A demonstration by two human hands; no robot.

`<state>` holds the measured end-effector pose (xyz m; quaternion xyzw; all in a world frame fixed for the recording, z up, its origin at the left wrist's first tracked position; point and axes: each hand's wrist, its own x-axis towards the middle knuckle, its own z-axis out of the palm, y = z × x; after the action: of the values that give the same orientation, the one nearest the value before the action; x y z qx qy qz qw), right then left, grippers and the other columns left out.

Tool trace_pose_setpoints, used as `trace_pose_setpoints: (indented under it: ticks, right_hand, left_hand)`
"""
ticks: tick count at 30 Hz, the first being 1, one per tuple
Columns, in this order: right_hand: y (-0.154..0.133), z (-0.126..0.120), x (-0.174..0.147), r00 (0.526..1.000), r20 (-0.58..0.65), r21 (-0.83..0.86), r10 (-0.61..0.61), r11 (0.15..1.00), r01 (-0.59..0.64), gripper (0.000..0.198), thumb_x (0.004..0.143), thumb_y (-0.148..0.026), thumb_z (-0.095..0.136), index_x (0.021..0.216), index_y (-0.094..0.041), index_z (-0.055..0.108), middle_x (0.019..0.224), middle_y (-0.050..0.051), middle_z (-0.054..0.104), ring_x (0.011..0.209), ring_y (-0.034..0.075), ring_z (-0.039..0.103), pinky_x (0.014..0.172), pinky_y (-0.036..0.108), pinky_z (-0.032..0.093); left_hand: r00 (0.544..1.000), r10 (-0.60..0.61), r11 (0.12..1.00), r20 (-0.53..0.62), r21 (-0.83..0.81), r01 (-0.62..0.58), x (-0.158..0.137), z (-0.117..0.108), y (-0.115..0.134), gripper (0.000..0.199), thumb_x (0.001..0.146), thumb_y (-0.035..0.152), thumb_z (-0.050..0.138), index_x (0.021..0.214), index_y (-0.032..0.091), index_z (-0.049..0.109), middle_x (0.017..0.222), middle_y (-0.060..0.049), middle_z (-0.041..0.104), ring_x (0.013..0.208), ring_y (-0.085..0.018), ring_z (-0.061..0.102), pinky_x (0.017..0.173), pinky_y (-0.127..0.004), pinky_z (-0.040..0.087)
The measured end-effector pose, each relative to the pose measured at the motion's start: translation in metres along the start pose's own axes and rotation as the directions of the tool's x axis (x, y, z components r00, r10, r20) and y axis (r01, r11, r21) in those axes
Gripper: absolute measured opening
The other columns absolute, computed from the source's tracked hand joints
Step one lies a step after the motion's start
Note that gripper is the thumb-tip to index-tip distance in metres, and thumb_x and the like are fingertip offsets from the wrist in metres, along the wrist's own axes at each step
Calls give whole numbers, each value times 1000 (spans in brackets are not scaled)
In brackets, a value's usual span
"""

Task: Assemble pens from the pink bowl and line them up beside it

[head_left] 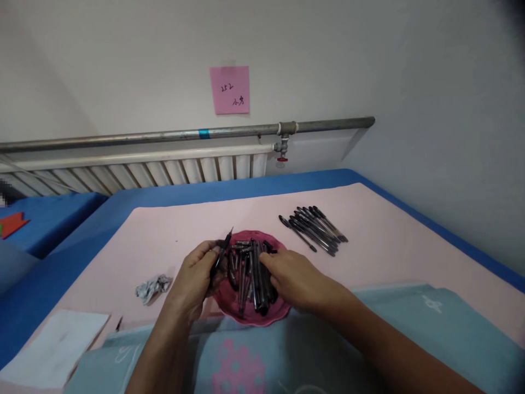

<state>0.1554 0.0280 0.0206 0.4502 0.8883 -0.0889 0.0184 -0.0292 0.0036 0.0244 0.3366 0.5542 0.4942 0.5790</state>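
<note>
Here, the pink cover [197, 219] spreads beneath my hands, the red dish [229, 310] between them. A group of pens [311, 227] lies beyond my right hand [297, 278], whose fingers touch dark barrels [257, 284] in the dish; whether they grip, I can't tell. Outward of my left hand [197, 275] sits a crumpled wad [152, 288]. That hand grasps a black pen [221, 254], tip bared.

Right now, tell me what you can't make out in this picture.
All in the head view:
- Pink dish: its floor is mostly hidden by pen parts.
- Right hand: most fingers are hidden by the hand itself, so its grip is uncertain.
- Red item: cut off by the left edge.
- White sheet: its marks are too faint to read.
</note>
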Motion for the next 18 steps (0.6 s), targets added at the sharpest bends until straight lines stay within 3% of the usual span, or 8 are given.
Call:
trace_pose_setpoints:
  ticks: [6, 10, 13, 18]
  right_hand:
    - [-9, 13, 8, 991, -45, 154, -125, 979, 130, 19, 75, -8, 44, 88, -16, 54, 87, 7, 64, 79, 19, 57, 63, 27, 33]
    - [1, 12, 10, 976, -148, 281, -162, 939, 199, 26, 78, -8, 42, 98, -17, 55, 97, 6, 63, 88, 17, 55, 71, 27, 36]
    - [15, 5, 9, 976, -202, 265, -87, 954, 140, 22, 79, -9, 40, 89, -16, 58, 92, 6, 63, 84, 17, 55, 71, 27, 37]
    - [24, -3, 8, 985, -152, 125, -83, 987, 103, 20, 77, -7, 41, 76, -15, 60, 80, 6, 63, 75, 16, 54, 66, 26, 35]
  left_hand:
    - [1000, 0, 1000, -20, 20, 1, 1, -2, 1, 17, 70, 32, 57, 79, 19, 54, 47, 9, 40, 33, -3, 29, 34, -13, 14]
    - [999, -6, 999, -33, 47, 8, 1, 0, 1, 16, 70, 30, 57, 80, 19, 55, 45, 10, 38, 33, -3, 29, 34, -14, 15]
    - [1000, 0, 999, -31, 54, 1, 0, 0, 1, 17, 70, 32, 57, 80, 19, 56, 46, 9, 40, 34, -3, 29, 34, -14, 15]
    - [998, -16, 996, -54, 83, 20, -1, 2, 2, 16, 70, 31, 56, 79, 19, 56, 44, 9, 38, 33, -3, 28, 34, -14, 15]
